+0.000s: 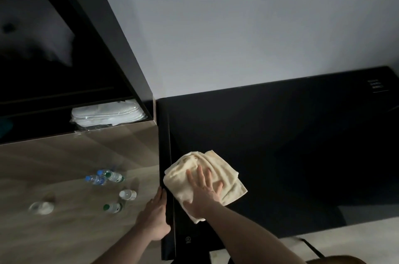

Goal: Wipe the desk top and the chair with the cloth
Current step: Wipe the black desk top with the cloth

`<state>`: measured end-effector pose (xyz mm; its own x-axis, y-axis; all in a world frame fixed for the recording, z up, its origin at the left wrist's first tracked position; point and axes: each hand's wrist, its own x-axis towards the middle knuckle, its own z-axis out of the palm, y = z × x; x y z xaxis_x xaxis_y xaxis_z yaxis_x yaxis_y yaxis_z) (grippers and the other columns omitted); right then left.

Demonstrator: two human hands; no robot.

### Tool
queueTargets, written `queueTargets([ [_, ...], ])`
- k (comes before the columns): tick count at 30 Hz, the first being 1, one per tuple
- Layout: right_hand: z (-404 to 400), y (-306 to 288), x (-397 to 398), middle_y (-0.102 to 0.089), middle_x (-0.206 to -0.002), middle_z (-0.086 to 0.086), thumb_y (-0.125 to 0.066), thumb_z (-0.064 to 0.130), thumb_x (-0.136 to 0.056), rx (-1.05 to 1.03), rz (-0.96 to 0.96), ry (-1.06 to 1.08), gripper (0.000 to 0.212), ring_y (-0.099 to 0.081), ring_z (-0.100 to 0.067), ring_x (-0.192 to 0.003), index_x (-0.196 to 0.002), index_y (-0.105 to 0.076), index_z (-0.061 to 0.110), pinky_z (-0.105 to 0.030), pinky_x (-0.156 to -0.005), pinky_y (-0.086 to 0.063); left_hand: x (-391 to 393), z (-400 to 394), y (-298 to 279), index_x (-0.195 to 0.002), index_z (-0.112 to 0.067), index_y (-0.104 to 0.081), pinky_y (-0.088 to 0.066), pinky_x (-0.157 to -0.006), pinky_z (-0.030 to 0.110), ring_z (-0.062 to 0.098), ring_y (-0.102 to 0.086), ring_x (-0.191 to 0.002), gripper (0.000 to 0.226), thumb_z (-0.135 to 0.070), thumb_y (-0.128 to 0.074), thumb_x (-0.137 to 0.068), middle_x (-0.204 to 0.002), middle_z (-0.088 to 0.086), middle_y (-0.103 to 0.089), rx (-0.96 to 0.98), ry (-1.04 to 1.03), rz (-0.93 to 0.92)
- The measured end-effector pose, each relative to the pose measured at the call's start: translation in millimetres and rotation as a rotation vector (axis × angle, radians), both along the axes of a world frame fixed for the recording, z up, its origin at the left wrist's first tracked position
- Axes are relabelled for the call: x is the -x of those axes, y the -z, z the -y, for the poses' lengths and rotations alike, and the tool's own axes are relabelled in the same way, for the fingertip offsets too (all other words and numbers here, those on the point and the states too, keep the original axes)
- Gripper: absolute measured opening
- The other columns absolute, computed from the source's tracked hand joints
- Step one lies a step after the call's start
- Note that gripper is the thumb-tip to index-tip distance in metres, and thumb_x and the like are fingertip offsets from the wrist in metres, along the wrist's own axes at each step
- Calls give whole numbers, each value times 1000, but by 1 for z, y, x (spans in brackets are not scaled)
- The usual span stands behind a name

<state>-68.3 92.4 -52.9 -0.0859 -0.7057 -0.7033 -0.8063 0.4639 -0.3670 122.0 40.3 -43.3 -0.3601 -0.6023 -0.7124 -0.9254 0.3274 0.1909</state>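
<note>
Cloth point(205, 177) lying crumpled near the bench's point(280, 155) left edge.
Right hand point(201, 193) pressing it, fingers spread; left hand point(155, 218) gripping that edge.

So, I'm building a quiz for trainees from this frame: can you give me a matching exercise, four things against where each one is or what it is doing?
Things:
1. cloth
2. right hand
3. left hand
4. water bottles

Places or states:
A. grips the left edge of the black desk top
B. lie on the wooden surface left of the desk
C. presses flat, fingers spread, on the cloth
D. lies crumpled on the desk top near its left edge

Pairs: 1-D, 2-C, 3-A, 4-B
</note>
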Motion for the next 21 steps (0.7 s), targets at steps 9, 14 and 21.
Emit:
queueTargets([
  [9,-63,4,62,39,-169,8,-47,80,-93,0,-114,292,106,36,-23,-156,-161,27,47,-63,-129,4,1,2,-8,-164,-21,19,-37,-120,39,26,-8,-160,122,-19,-74,-85,-169,-7,30,-52,71,82],
  [14,-79,3,98,38,-169,7,-45,80,-93,-16,-120,478,105,32,-26,-158,-162,27,44,-66,-127,5,-7,7,-7,-165,-23,16,-35,-122,38,25,-2,-161,117,-22,-72,-87,-170,-8,27,-86,80,23],
  [21,-55,-6,39,38,-170,5,-47,49,-98,-45,-24,472,97,38,-34,-155,-162,26,43,-78,-119,10,-9,2,-17,-167,-23,7,-28,-125,36,22,-3,-161,103,-29,-64,-93,-173,-8,19,-49,85,-54],
])
